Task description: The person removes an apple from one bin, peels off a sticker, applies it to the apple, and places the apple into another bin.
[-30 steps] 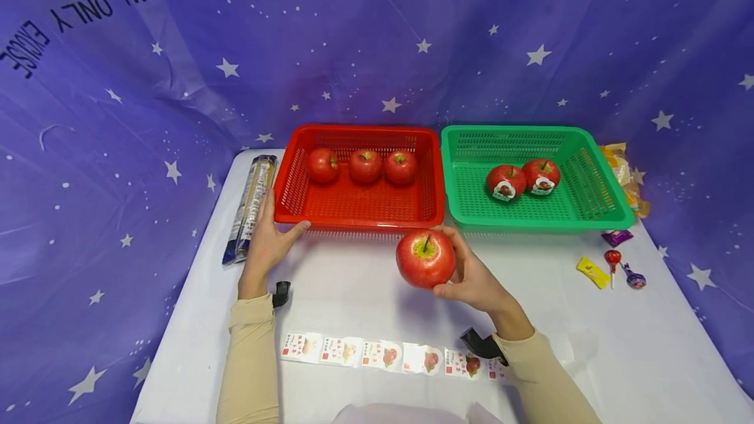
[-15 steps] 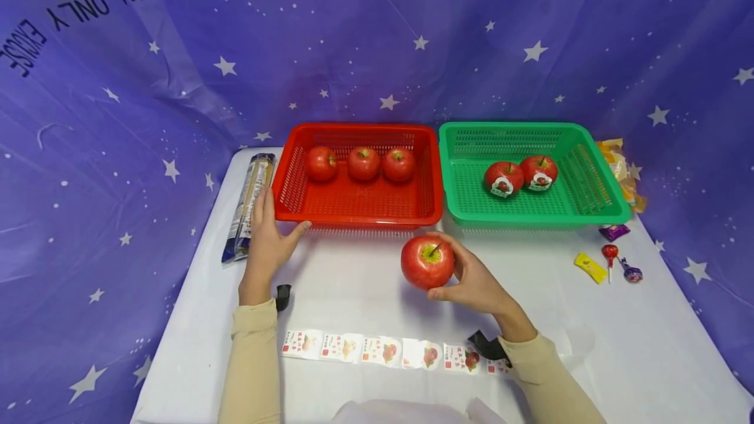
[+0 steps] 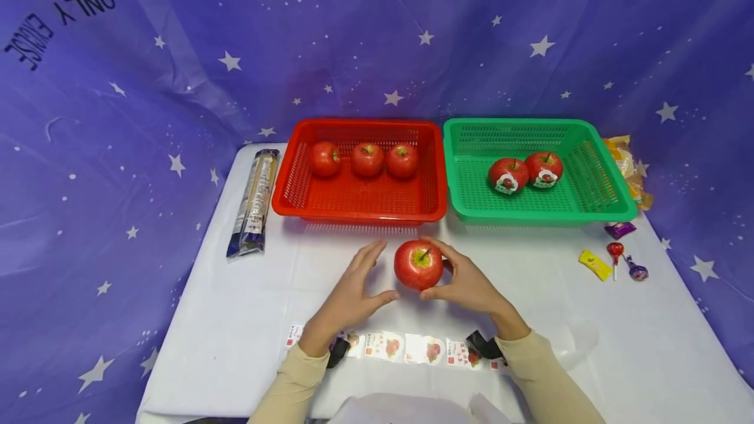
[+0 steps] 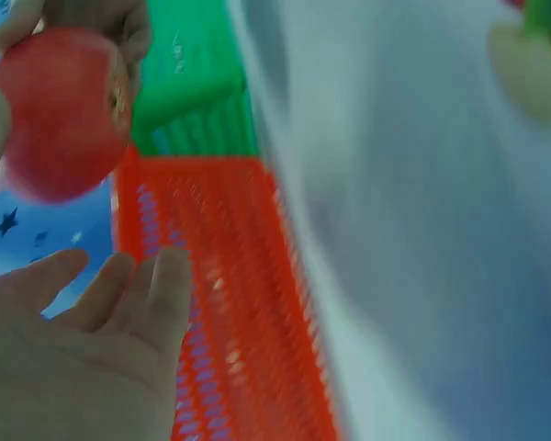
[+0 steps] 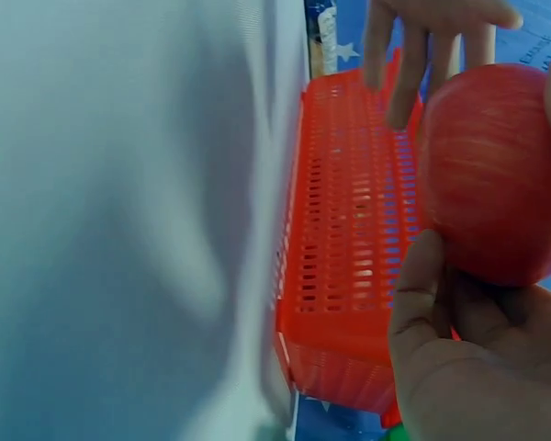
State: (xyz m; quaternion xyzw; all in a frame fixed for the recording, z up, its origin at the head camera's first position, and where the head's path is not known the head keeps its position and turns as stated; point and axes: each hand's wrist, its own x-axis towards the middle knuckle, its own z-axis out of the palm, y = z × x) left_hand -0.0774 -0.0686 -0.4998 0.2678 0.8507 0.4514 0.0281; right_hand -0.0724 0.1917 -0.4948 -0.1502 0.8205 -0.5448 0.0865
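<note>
A red apple (image 3: 417,265) with its stem up is held in my right hand (image 3: 471,281), thumb and fingers curled around its right side. My left hand (image 3: 352,293) is just left of the apple, its fingers and thumb spread and holding nothing. In the left wrist view, a gap shows between the left hand (image 4: 92,340) and the apple (image 4: 60,115). The right wrist view has the apple (image 5: 496,175) against the right hand's fingers. A strip of printed stickers (image 3: 385,345) lies on the table below the hands, partly covered by the left wrist.
A red basket (image 3: 359,218) behind the hands contains three apples. Beside it, a green basket (image 3: 542,216) holds two apples with stickers. A long dark packet (image 3: 254,205) lies at left. On the right are wrapped candy (image 3: 595,265), a red lollipop (image 3: 615,250) and an orange bag (image 3: 627,165).
My left hand has left the red basket's front left corner and moved right and toward me, up beside the apple. The right hand has kept hold of the apple, drawing it slightly nearer.
</note>
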